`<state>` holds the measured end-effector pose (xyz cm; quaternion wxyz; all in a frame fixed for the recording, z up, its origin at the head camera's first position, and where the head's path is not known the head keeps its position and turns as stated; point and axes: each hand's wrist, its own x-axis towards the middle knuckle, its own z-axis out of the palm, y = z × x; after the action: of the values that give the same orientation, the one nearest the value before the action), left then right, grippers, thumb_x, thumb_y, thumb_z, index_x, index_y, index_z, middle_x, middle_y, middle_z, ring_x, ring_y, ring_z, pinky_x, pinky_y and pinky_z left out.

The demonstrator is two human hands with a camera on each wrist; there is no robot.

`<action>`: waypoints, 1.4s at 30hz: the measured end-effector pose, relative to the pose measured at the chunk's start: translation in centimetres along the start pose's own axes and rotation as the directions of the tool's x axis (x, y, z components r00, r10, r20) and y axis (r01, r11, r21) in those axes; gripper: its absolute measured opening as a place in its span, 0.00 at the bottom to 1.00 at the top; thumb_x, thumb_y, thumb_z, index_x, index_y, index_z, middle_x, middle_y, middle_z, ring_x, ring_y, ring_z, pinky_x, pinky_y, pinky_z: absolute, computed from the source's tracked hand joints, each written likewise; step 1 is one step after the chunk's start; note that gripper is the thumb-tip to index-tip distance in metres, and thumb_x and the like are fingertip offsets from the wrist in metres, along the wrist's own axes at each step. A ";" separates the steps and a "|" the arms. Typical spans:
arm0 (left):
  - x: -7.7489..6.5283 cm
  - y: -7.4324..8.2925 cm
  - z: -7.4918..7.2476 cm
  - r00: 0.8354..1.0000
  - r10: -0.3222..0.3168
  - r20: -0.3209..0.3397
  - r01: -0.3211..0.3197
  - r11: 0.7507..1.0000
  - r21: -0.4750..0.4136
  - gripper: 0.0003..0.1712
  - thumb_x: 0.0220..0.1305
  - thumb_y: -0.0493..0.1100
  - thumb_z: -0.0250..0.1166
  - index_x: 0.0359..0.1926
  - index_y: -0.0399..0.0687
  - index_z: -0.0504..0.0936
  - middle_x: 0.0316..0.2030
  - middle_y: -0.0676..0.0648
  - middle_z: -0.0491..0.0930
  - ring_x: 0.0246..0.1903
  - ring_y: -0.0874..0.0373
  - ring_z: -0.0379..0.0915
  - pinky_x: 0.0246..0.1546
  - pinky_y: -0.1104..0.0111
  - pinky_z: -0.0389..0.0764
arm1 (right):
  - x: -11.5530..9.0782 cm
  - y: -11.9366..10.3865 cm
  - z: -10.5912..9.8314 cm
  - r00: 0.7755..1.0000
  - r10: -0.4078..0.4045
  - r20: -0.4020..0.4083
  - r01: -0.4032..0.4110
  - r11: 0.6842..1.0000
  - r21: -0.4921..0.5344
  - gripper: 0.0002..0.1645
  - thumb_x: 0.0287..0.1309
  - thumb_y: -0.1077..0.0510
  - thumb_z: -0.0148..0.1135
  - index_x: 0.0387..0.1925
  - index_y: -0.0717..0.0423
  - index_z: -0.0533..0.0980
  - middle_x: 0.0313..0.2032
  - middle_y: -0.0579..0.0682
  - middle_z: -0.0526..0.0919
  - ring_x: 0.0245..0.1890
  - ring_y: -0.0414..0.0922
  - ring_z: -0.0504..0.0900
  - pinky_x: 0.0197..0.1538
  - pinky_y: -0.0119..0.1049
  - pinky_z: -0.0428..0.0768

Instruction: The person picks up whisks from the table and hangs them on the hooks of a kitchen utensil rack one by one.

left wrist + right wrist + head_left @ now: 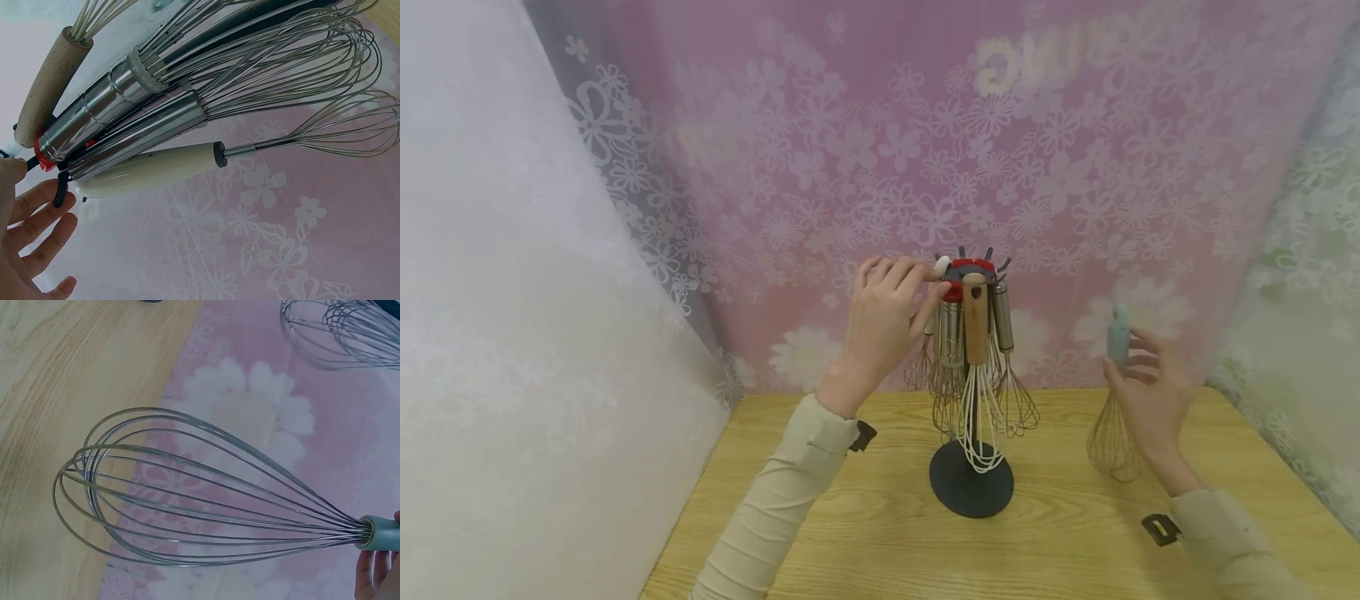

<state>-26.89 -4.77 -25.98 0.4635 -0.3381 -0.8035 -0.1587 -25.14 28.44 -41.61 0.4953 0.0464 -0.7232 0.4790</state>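
Observation:
My right hand (1157,383) holds a balloon whisk by its pale blue handle (1118,337), upright with the wire loops (206,487) pointing down, right of a rotating whisk stand. My left hand (887,312) is at the stand's top, thumb and forefinger at its black hooks (60,189), the other fingers spread. Hanging there are a cream-handled whisk (156,169), a whisk with a plain steel handle (140,134), a steel one with a red end (94,106) and a wooden-handled whisk (975,321) with white loops. Another steel whisk (1003,321) hangs on the right.
The stand's round black base (972,492) rests on the wood-grain table (850,533). Behind it hangs a pink flowered curtain (820,208). A whitish sheet (550,333) closes off the left side, and a pale green flowered one (1300,333) the right.

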 end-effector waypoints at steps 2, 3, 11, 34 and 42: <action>0.0 0.0 0.0 1.000 0.000 -0.001 0.000 1.000 -0.002 0.14 0.75 0.52 0.60 0.43 0.49 0.85 0.43 0.51 0.84 0.45 0.53 0.77 0.65 0.52 0.68 | -0.1 -1.7 0.2 1.000 -0.006 -0.003 0.006 0.999 0.031 0.34 0.47 0.80 0.70 0.60 0.69 0.76 0.46 0.32 0.77 0.38 0.26 0.76 0.42 0.13 0.76; 0.0 0.0 0.0 1.000 0.001 -0.001 -0.001 1.000 -0.003 0.14 0.75 0.52 0.60 0.44 0.49 0.85 0.43 0.51 0.84 0.45 0.53 0.77 0.65 0.52 0.68 | -0.1 -2.5 0.3 1.000 -0.010 -0.006 0.010 0.999 0.039 0.34 0.47 0.80 0.69 0.59 0.71 0.76 0.46 0.33 0.77 0.38 0.26 0.76 0.42 0.13 0.75; 0.0 0.1 -0.1 1.000 0.001 0.003 -0.001 1.000 -0.008 0.14 0.75 0.52 0.60 0.44 0.49 0.85 0.43 0.51 0.84 0.45 0.53 0.77 0.65 0.52 0.68 | -0.1 -5.9 1.0 0.999 -0.028 0.021 0.026 0.996 0.089 0.33 0.49 0.81 0.68 0.60 0.71 0.75 0.47 0.32 0.77 0.40 0.29 0.77 0.43 0.15 0.75; -0.2 0.1 -0.4 1.000 0.000 0.006 0.000 1.000 -0.015 0.14 0.75 0.52 0.61 0.44 0.48 0.85 0.43 0.51 0.84 0.44 0.53 0.77 0.64 0.51 0.69 | -0.3 -9.5 2.1 0.992 -0.118 0.036 0.113 0.985 0.130 0.34 0.46 0.83 0.67 0.58 0.74 0.74 0.49 0.39 0.76 0.41 0.29 0.77 0.44 0.17 0.77; -0.2 0.2 -0.5 1.000 -0.001 0.013 0.002 1.000 -0.015 0.14 0.75 0.53 0.60 0.44 0.49 0.85 0.44 0.51 0.84 0.44 0.53 0.77 0.64 0.52 0.68 | -0.2 -9.8 2.4 0.991 -0.130 0.041 0.123 0.982 0.141 0.35 0.45 0.83 0.68 0.59 0.73 0.74 0.49 0.42 0.78 0.42 0.30 0.77 0.43 0.17 0.77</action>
<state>-26.41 -5.02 -25.91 0.4556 -0.3419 -0.8056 -0.1627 -21.41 21.33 -35.54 0.5021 0.1384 -0.6959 0.4944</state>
